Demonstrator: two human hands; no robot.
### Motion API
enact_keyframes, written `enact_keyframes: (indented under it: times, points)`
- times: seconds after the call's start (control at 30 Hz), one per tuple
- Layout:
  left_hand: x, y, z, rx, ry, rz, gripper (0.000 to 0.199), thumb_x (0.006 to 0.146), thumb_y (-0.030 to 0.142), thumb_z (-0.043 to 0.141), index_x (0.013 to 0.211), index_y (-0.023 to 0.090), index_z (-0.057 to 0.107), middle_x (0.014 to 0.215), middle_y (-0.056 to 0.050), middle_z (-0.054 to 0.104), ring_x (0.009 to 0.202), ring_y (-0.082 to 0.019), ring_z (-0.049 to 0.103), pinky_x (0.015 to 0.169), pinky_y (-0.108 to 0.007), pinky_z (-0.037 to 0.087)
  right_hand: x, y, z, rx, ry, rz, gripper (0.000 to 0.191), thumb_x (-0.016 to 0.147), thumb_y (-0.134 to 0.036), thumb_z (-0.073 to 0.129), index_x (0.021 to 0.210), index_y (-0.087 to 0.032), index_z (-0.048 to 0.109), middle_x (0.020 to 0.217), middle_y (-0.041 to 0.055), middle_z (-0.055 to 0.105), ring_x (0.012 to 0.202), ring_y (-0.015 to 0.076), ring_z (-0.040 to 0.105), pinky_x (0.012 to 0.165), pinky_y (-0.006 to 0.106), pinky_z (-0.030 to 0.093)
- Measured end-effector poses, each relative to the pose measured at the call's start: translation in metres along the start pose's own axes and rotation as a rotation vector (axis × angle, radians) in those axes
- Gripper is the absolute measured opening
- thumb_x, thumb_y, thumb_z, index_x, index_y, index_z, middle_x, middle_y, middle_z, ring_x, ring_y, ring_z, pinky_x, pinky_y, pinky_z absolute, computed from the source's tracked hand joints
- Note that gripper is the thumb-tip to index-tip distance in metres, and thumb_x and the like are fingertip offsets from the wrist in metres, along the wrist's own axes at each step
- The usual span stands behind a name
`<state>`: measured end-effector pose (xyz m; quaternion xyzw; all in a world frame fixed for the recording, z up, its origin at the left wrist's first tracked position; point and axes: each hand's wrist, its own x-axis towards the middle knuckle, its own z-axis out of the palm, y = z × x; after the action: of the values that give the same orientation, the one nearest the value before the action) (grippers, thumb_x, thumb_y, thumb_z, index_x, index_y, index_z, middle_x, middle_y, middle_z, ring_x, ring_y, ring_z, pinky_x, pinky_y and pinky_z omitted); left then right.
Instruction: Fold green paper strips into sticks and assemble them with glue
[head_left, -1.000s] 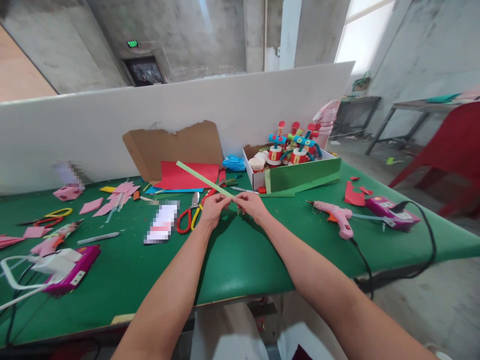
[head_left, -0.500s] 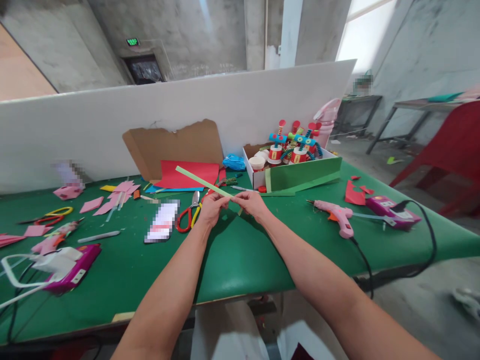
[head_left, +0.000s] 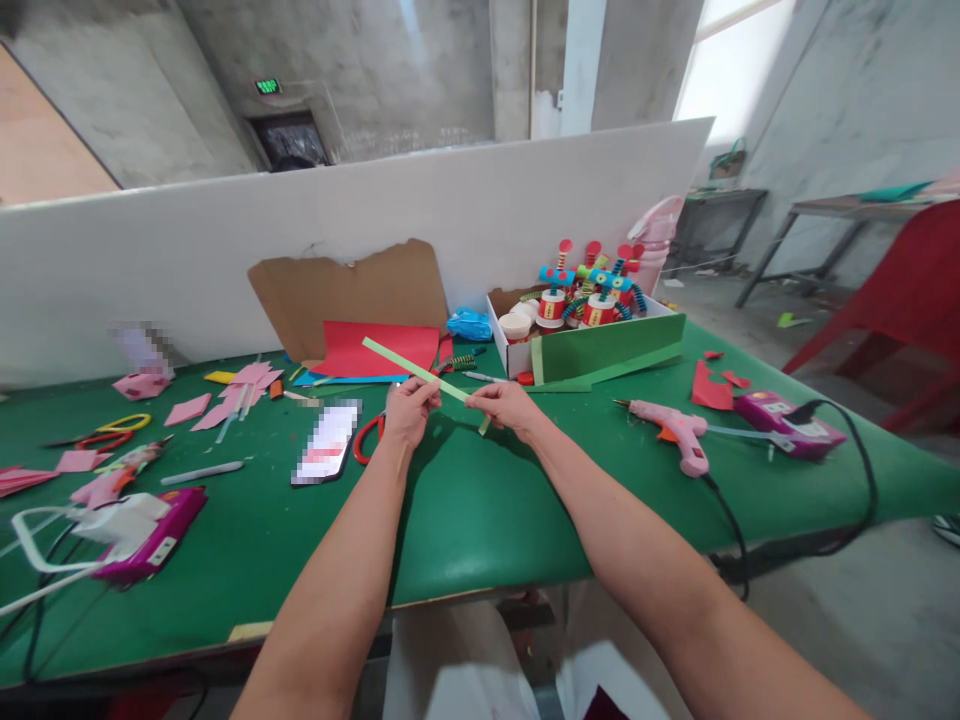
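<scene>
A narrow light green paper strip (head_left: 397, 360) runs slantwise between both hands, above the green table. My left hand (head_left: 413, 408) pinches it with thumb and fingers, its upper end sticking out past them. My right hand (head_left: 504, 407) pinches the strip near its lower end, and a short piece hangs below those fingers. A stretch of strip shows between the hands. Just left of my left hand lie red-handled scissors (head_left: 365, 440), partly hidden by that hand. A phone (head_left: 328, 442) lies further left.
On the green table (head_left: 480, 530), a pink glue gun (head_left: 679, 430) and purple power strip (head_left: 787, 425) lie right. Behind, a box (head_left: 607, 350) holds paper-cup figures (head_left: 598, 308). Another glue gun (head_left: 112, 480), pink papers (head_left: 251, 380) and a power strip (head_left: 161, 535) lie left.
My left hand has moved a little left along the strip, away from my right hand, so more strip shows between them. It now covers more of the scissors.
</scene>
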<state>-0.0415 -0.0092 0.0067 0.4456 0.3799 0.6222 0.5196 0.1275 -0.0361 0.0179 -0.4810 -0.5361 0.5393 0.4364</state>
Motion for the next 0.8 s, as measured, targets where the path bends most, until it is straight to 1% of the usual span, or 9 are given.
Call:
enact_keyframes:
  times: [0.3,0.43,0.57,0.73,0.8]
  points:
    - [0.007,0.011,-0.013,-0.078,0.111,0.062,0.033,0.053,0.029,0.079,0.053,0.016,0.050,0.047,0.004,0.051,0.045,-0.006,0.046,0.048,-0.021,0.037,-0.002,-0.005,-0.011,0.013,-0.105,0.031,0.019,0.064,-0.032,0.076,0.063,-0.015,0.069,0.040,-0.0074,0.041,0.035,0.0035,0.029,0.032,0.018,0.021]
    - [0.012,0.016,-0.022,-0.146,0.192,0.070,0.033,0.050,0.025,0.080,0.053,0.016,0.049,0.046,0.005,0.050,0.044,-0.006,0.046,0.047,-0.020,0.038,-0.002,-0.006,-0.014,0.017,-0.127,0.034,0.020,0.062,-0.033,0.078,0.062,-0.015,0.069,0.040,-0.0064,0.043,0.036,0.0037,0.030,0.032,0.019,0.021]
    - [0.017,0.019,-0.032,-0.170,0.256,0.080,0.030,0.050,0.024,0.080,0.054,0.016,0.051,0.047,0.005,0.052,0.044,-0.006,0.046,0.048,-0.020,0.040,-0.002,-0.006,-0.018,0.008,-0.155,0.036,0.022,0.062,-0.035,0.078,0.063,-0.015,0.070,0.038,-0.0070,0.041,0.036,0.0036,0.028,0.032,0.019,0.021]
    - [0.019,0.024,-0.040,-0.189,0.301,0.101,0.030,0.052,0.024,0.081,0.056,0.014,0.053,0.049,0.005,0.053,0.044,-0.005,0.046,0.047,-0.019,0.039,-0.002,-0.006,-0.022,0.000,-0.184,0.059,0.022,0.061,-0.035,0.078,0.063,-0.014,0.070,0.037,-0.0074,0.040,0.035,0.0029,0.027,0.032,0.019,0.019]
    - [0.018,0.026,-0.040,-0.213,0.284,0.077,0.030,0.054,0.025,0.082,0.057,0.014,0.054,0.050,0.004,0.054,0.046,-0.005,0.047,0.047,-0.019,0.040,-0.002,-0.006,-0.022,0.011,-0.184,0.068,0.022,0.060,-0.034,0.078,0.062,-0.014,0.070,0.036,-0.0079,0.040,0.034,0.0027,0.026,0.032,0.019,0.018]
